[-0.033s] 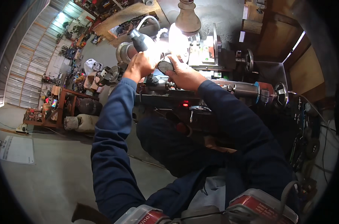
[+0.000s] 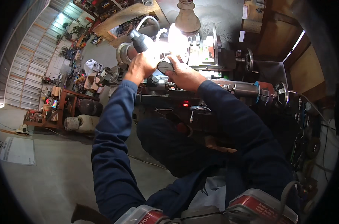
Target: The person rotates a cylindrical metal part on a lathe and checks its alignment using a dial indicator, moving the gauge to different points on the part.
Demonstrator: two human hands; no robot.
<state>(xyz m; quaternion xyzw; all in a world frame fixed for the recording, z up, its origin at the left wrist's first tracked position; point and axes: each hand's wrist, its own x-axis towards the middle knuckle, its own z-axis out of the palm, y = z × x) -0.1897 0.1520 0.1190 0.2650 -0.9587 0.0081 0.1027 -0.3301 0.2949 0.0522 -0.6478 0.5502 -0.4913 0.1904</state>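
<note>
My right hand (image 2: 186, 74) grips a round dial gauge (image 2: 165, 67) with a pale face and dark rim, thumb and fingers at its edge. Close on the gauge's left, my left hand (image 2: 142, 66) is closed, its fingers curled. Glare and the back of the hand hide what its fingers hold, if anything. Directly above my left hand is a black lamp head (image 2: 138, 40). Both hands are over a metal lathe (image 2: 210, 87), in front of brightly lit metal parts whose shapes are washed out.
A beige bell-shaped lamp (image 2: 187, 20) hangs beyond my hands. Handwheels (image 2: 281, 94) and a crank handle (image 2: 200, 109) stick out from the lathe on the right and near side. To the left stand a brown metal frame (image 2: 64, 108) and a pale gas cylinder (image 2: 83, 123).
My left hand has turned slightly at the wrist. The dial gauge and my right hand are in nearly the same place.
</note>
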